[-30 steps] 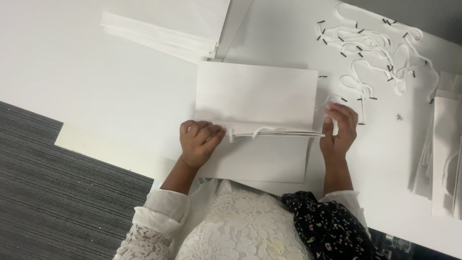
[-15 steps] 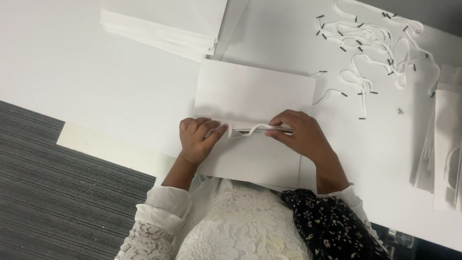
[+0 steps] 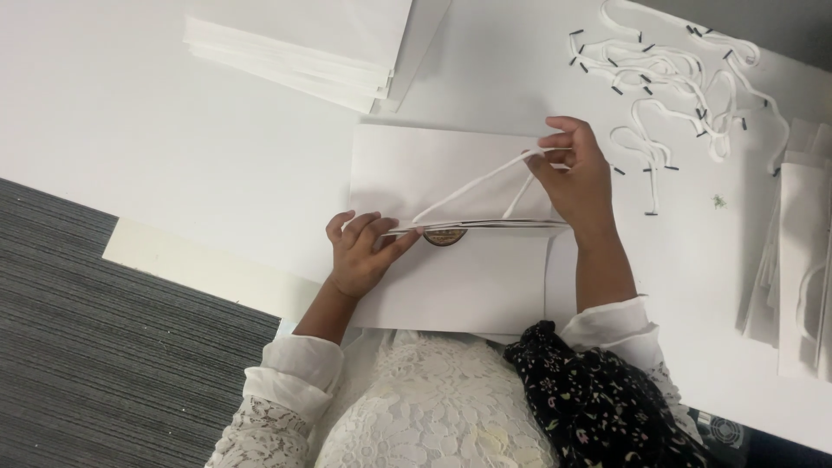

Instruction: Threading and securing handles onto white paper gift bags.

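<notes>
At the far left, a stack of flat white sheets (image 3: 295, 52) lies on the white surface (image 3: 130, 147). The left hand (image 3: 362, 253) presses its fingers, close together, down on the top edge of a flat white paper bag (image 3: 451, 277) lying in the middle, near the person's body. The right hand (image 3: 572, 178) pinches the bag's white cord handle (image 3: 472, 186), pulled taut away from the bag. Loose cords (image 3: 667, 69) lie further right, beside more bags (image 3: 802, 260).

My left hand (image 3: 362, 256) pressing the folded edge of a flat white paper bag (image 3: 451, 277), my right hand (image 3: 574, 178) pinching its white cord handle (image 3: 472, 191) pulled taut, loose cords (image 3: 676, 74) heaped far right, stacked white sheets (image 3: 303, 43) beyond, white table (image 3: 130, 130)
</notes>
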